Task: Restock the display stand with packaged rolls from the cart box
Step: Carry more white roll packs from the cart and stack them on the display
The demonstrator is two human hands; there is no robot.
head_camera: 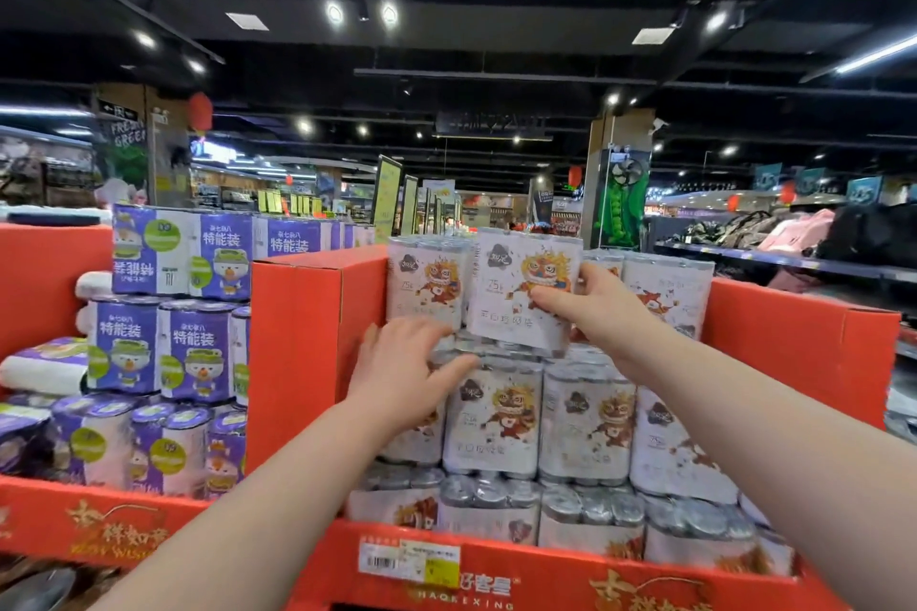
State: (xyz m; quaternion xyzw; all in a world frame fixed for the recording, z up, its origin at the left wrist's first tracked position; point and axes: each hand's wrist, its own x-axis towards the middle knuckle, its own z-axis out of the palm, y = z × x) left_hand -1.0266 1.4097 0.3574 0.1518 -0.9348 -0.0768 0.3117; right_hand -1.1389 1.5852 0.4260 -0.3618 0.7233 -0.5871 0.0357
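Pack of rolls: a white pack of rolls [521, 288] with a lion-dance print is sitting slightly tilted at the top tier, its lower edge over the middle row, just beside a matching top pack [426, 283] on its left.
Right hand: the right hand [590, 298] is grasping the pack's right edge, with the thumb lying across the front face.
Left hand: the left hand [407, 362] is reaching in with its fingers spread and released, below the pack's lower left corner.
Display stand: the red cardboard display stand [317, 337] is holding stacked packs [491, 417] in rows.
Price label: a price label [412, 556] is sticking to the front rim.
Neighbouring bin: purple packs [198, 352] are filling it on the left.
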